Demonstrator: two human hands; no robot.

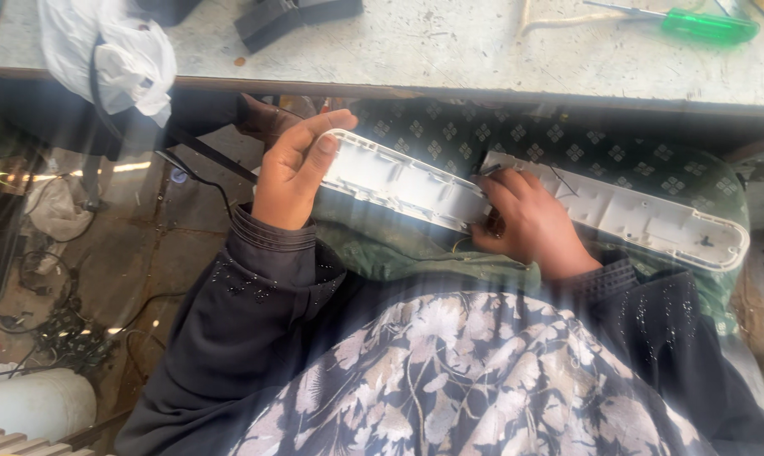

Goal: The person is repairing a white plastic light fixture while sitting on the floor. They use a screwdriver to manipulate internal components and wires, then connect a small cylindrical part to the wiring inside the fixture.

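Note:
A long white plastic housing (644, 221) with rounded ends lies across my lap, its hollow inside facing up. My left hand (291, 173) grips its left end, thumb on the rim. My right hand (530, 226) rests on the middle of the housing, fingers curled over thin dark wires (559, 179) that come out of it. I cannot tell whether the right fingers pinch a wire or only press on the shell. Both arms are in dark sleeves over a floral garment.
A worn grey workbench (449, 46) runs along the top, carrying a green-handled screwdriver (704, 25), a black block (268, 21) and a white plastic bag (116, 51). Cables and clutter (61, 333) lie on the floor at left beside a white drum (32, 404).

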